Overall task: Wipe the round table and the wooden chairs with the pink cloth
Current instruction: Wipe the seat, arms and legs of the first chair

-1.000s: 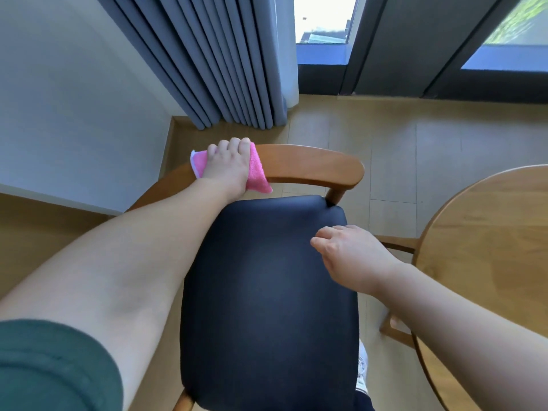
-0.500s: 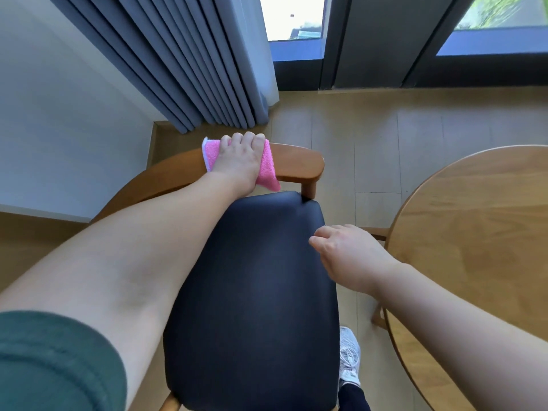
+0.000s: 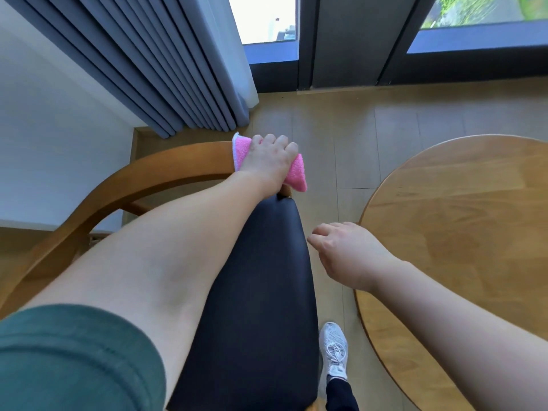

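Left hand (image 3: pixel 268 161): arm extended forward across the seat, fingers curled over the pink cloth (image 3: pixel 297 173), clamping it onto the right-hand end of the curved backrest (image 3: pixel 142 179) of the wooden chair (image 3: pixel 89 221). Knuckles uppermost, fingertips wrapped over the far edge of the rail.

Right hand (image 3: pixel 345 253): held in the air between the chair seat and the round table (image 3: pixel 462 226), fingers loosely curled, gripping nothing, touching neither.

Pink cloth: folded, fluffy texture, white stitched border visible at the left edge; 1 corner hanging below the hand past the rail end, just above the seat's far corner.

Black padded seat (image 3: pixel 261 292): smooth, partly covered by the left forearm. Round table: light wood, bare surface in view, to the right of the chair.

No containers in view.

Also noted: 1 white sneaker (image 3: pixel 333 351) on the wood floor (image 3: pixel 355 129) between chair and table; grey curtain (image 3: pixel 166 63) by the window.
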Demonstrator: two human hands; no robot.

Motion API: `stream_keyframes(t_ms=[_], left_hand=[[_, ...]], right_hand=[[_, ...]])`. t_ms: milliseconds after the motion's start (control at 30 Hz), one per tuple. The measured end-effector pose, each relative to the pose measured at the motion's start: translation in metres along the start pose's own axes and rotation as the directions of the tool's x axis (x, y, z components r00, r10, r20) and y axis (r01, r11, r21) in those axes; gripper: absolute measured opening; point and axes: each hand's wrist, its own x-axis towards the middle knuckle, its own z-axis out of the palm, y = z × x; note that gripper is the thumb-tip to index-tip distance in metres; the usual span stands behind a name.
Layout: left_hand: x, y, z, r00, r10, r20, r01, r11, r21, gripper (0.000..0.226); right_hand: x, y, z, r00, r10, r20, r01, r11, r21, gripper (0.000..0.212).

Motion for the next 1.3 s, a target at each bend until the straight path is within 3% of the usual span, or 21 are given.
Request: stream_keyframes(t_ms=[133,267,367,467,567,700,833,967,1067,1300], left_hand=[[0.003,0.020,-0.003,0.996,0.092,-0.009,-0.091,0.992,0.088,0.023],[-0.005,0.042,-0.010,0.977,0.198,0.073,-0.204,0.976,0.080,0.022],[-0.030,0.053,-0.025,0.965,0.228,0.128,-0.219,0.973,-0.078,0.028],[-0.073,0.060,-0.055,0.969,0.153,0.193,-0.068,0.919,-0.387,0.014],[-0.121,0.061,-0.072,0.949,0.007,0.316,0.220,0.703,-0.677,0.014],[-0.187,0.054,-0.089,0.964,-0.016,0.266,0.193,0.729,-0.656,0.055],[-0.249,0.056,-0.116,0.969,-0.105,0.224,0.234,0.682,-0.693,0.056],[-0.313,0.066,-0.145,0.961,-0.226,0.159,0.269,0.634,-0.725,0.037],[-0.360,0.069,-0.160,0.932,-0.340,0.127,0.313,0.575,-0.756,0.020],[-0.462,0.070,-0.159,0.795,-0.606,0.016,0.358,0.449,-0.819,0.028]], right_hand=[[-0.024,0.009,-0.004,0.999,0.029,-0.022,-0.029,1.000,0.010,0.024],[-0.052,0.015,-0.015,0.998,0.068,-0.010,-0.068,0.998,0.013,0.027],[-0.067,0.014,-0.030,0.995,0.097,-0.012,-0.097,0.995,0.005,0.028],[-0.075,0.002,-0.048,0.992,0.109,-0.064,-0.110,0.994,-0.004,0.026],[-0.077,-0.017,-0.063,0.988,0.081,-0.135,-0.082,0.997,-0.002,0.022],[-0.075,-0.047,-0.077,0.981,0.054,-0.188,-0.052,0.998,0.019,0.036],[-0.079,-0.085,-0.091,0.993,0.027,-0.117,-0.022,0.999,0.045,0.067],[-0.091,-0.131,-0.109,0.989,-0.082,-0.127,0.093,0.992,0.083,0.032],[-0.096,-0.167,-0.121,0.974,-0.191,-0.125,0.193,0.981,0.005,0.014],[-0.110,-0.259,-0.139,0.947,-0.286,-0.146,0.292,0.956,0.017,0.017]])
